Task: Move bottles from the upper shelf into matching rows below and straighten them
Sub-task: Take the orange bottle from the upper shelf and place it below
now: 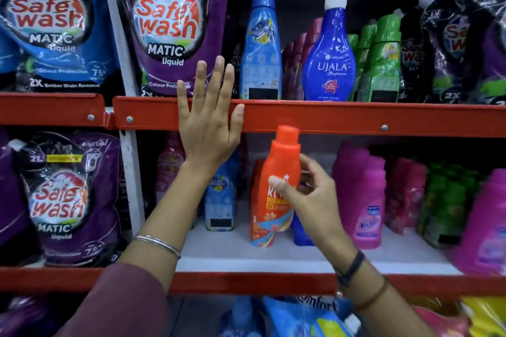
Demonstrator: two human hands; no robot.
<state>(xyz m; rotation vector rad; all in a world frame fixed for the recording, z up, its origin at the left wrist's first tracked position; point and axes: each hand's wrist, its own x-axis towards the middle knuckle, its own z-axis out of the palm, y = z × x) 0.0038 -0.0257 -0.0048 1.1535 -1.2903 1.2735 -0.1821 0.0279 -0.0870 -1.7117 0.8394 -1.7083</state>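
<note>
Right-hand grip: the right hand (306, 197) is closed around the orange bottle (276, 186), thumb across the front label, fingers wrapped behind its shoulder.
Bottle position: upright, slightly tilted, in front of the lower shelf (273, 254); its cap just overlaps the red rail of the upper shelf (328, 117). Whether its base rests on the shelf cannot be told.
Left hand: the left hand (208, 120) is spread flat, fingers apart, holding nothing, palm against the red rail with fingertips reaching up over the purple pouch (169, 24).
Step in hand: judged to be placing an orange bottle into the lower row, where a second orange bottle (256, 200) stands just behind it.
Next move calls for: setting the held bottle squarely in front of its match, label forward, then releasing; the dark blue bottle (301, 230) just beside it leaves little room, so a straight, careful push is needed.
Still above: one light-blue bottle (261, 44) and one Ujala bottle (330, 57) stand at the front of the upper shelf.
Matching rows below: a light-blue bottle (220, 200) stands left of the orange ones.
Counts: two orange bottles visible; two light-blue, one on each shelf; about three green bottles (383, 63) in a row above; pink bottles (364, 194) below, at least three, the rest too blurred to count.
</note>
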